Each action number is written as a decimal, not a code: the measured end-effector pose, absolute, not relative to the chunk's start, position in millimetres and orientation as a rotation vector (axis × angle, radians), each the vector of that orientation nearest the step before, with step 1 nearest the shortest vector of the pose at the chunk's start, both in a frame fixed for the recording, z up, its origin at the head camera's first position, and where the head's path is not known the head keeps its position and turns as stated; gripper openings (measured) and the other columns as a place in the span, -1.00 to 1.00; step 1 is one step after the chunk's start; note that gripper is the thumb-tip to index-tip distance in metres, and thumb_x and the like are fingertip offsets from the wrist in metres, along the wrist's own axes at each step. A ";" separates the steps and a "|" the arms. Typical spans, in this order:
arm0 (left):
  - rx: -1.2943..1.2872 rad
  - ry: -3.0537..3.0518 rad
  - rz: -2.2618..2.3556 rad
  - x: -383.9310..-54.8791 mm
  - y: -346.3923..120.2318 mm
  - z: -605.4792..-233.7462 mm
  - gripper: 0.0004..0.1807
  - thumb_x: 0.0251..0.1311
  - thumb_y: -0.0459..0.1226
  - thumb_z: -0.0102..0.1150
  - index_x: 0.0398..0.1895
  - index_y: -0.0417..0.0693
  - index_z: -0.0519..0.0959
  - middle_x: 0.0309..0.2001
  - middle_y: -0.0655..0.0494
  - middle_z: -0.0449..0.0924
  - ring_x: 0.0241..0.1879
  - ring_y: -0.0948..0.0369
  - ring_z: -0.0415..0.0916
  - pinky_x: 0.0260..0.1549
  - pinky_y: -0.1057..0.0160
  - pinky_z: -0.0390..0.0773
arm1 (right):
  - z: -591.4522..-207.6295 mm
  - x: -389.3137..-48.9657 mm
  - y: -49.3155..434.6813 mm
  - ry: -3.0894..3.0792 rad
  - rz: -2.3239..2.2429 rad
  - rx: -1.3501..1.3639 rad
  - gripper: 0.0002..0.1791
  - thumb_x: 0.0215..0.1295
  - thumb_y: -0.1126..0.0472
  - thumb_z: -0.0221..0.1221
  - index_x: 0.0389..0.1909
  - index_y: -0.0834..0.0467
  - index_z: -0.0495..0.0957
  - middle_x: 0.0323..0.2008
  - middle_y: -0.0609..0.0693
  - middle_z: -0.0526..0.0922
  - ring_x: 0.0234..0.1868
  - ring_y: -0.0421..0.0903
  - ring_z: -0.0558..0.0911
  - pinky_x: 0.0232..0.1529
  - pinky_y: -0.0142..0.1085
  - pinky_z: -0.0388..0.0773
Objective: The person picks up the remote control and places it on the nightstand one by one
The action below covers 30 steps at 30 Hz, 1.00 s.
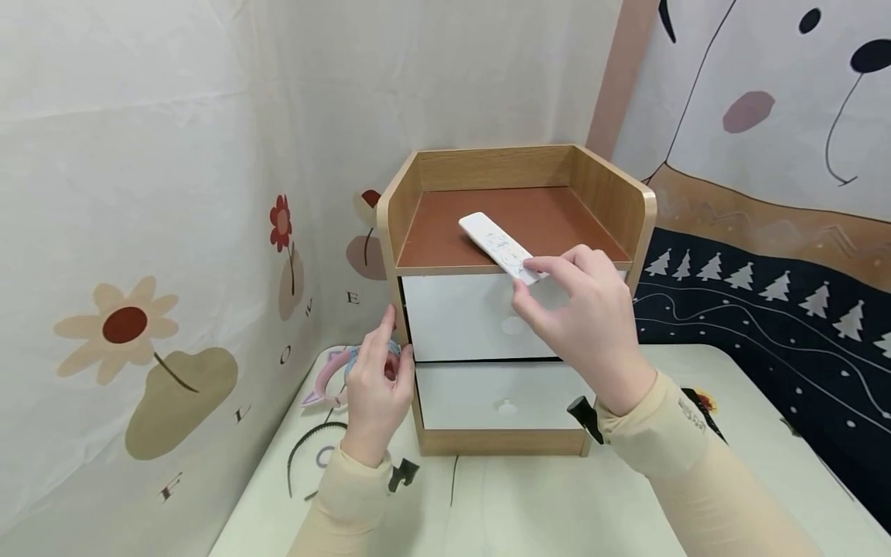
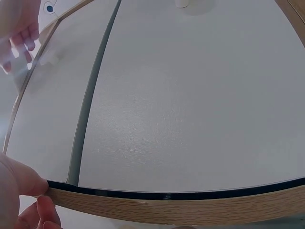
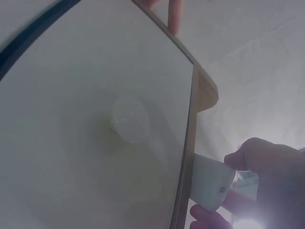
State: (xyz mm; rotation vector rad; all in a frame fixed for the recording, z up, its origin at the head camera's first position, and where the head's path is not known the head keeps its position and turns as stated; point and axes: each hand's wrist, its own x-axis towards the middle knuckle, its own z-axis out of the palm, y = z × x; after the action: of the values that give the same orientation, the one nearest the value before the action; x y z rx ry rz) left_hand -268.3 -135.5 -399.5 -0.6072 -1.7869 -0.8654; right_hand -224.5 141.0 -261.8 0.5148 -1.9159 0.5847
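Note:
My right hand [image 1: 590, 321] pinches the near end of a white remote control [image 1: 496, 238] between thumb and fingers. The remote slants across the front edge of the open top shelf [image 1: 515, 220] of a small wooden cabinet, its far end over the brown surface. In the right wrist view, the white end of the remote [image 3: 209, 183] shows beside the wooden edge. My left hand [image 1: 376, 391] rests against the cabinet's left side, with the thumb [image 2: 26, 179] at the front wooden edge and extended fingers along the side.
Below the shelf are two white drawers, the upper [image 1: 459, 317] and lower [image 1: 466, 394], with round knobs. A pink cat-ear headband [image 1: 327, 379] and a dark hairband [image 1: 295, 452] lie left on the white table [image 1: 515, 510]. A dark item with a flower [image 1: 704, 401] lies right.

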 end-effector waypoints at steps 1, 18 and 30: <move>-0.606 -1.788 -0.866 -268.3 -135.3 -399.5 -0.24 0.30 -0.59 0.30 0.60 -0.25 0.43 0.06 -0.24 0.70 -0.51 0.19 0.46 -0.53 0.35 0.50 | -260.0 -226.5 139.9 -1.922 0.579 0.515 -0.71 0.26 0.11 0.44 -0.10 0.20 0.86 -0.33 0.15 0.66 -0.29 0.12 0.54 -0.33 -0.12 0.40; -0.584 -1.815 -0.852 -269.0 -133.6 -403.9 -0.23 0.34 -0.56 0.29 0.64 -0.21 0.39 0.02 -0.24 0.68 -0.51 0.22 0.45 -0.51 0.38 0.50 | -235.3 -247.4 121.2 -2.160 0.506 0.486 -0.69 0.45 0.01 0.35 -0.03 0.15 0.85 -0.25 0.14 0.71 -0.20 0.18 0.57 -0.17 0.03 0.47; -0.584 -1.790 -0.834 -269.8 -132.7 -401.5 -0.23 0.32 -0.58 0.29 0.62 -0.22 0.40 0.01 -0.22 0.67 -0.53 0.21 0.45 -0.54 0.32 0.51 | -202.1 -262.2 107.2 -2.482 0.560 0.390 -0.74 0.43 -0.01 0.25 -0.11 0.01 0.82 -0.25 0.03 0.71 -0.16 0.06 0.57 -0.22 -0.10 0.51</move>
State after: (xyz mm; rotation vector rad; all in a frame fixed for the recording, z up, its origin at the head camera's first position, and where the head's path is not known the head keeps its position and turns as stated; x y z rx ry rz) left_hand -269.8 -132.7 -401.5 -0.5837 -1.7900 -0.8344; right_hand -262.2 107.2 -202.1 0.3904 -2.4821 0.5603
